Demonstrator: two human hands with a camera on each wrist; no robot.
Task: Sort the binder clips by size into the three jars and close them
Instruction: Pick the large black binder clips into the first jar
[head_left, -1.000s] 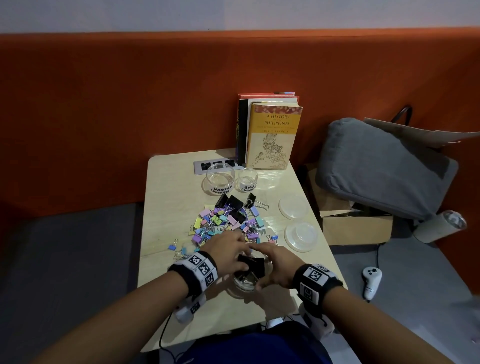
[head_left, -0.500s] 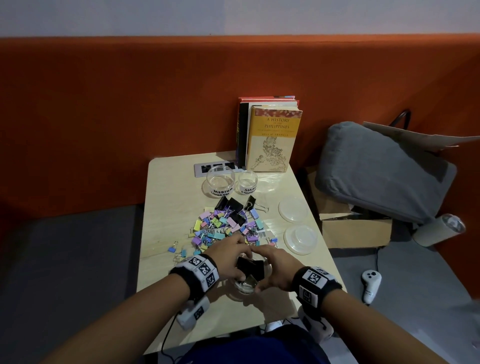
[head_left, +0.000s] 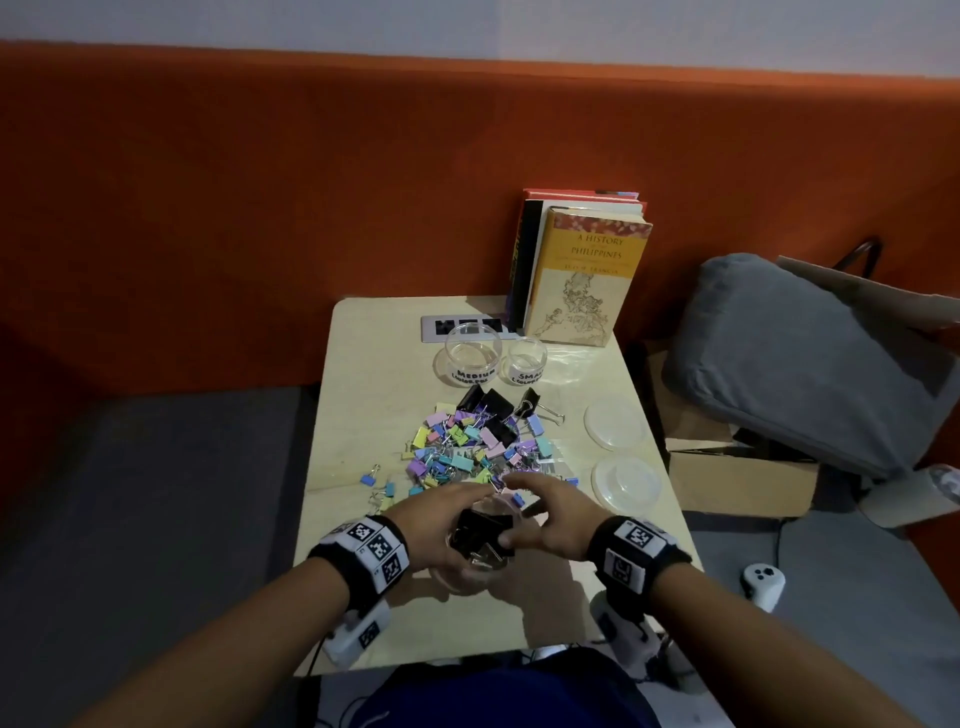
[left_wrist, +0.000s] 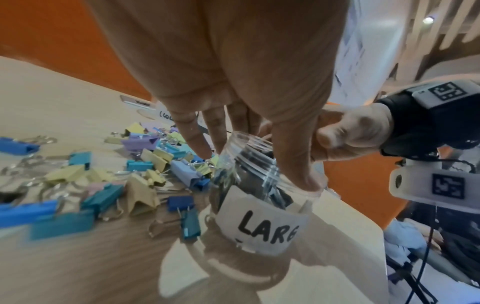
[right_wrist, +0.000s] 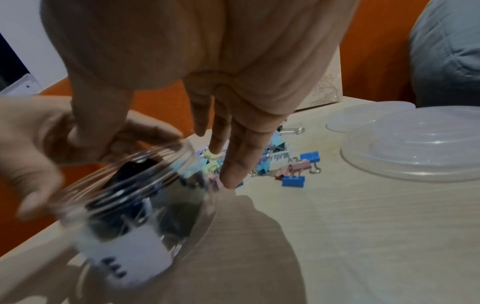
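Note:
The clear jar labelled LARGE (head_left: 480, 553) (left_wrist: 259, 197) (right_wrist: 130, 216) stands tilted near the table's front edge with several black clips (head_left: 478, 527) inside. My left hand (head_left: 467, 519) (left_wrist: 254, 167) grips it, fingers behind and thumb in front. My right hand (head_left: 519, 512) (right_wrist: 155, 164) has its thumb at the jar's mouth and straight fingers pointing down past the far side. The pile of coloured clips (head_left: 467, 447) lies just beyond. The empty medium jar (head_left: 472, 358) and small jar (head_left: 526, 361) stand at the back.
Two clear lids (head_left: 615, 421) (head_left: 626, 480) lie on the right of the table (head_left: 597, 597). A few large black clips (head_left: 491, 405) sit at the pile's far end. Books (head_left: 582, 275) stand at the back. A grey cushion (head_left: 805, 353) lies off to the right.
Both hands stay at the large jar. The black clip held at its mouth now sits lower inside, and my right fingers have stretched out past the rim.

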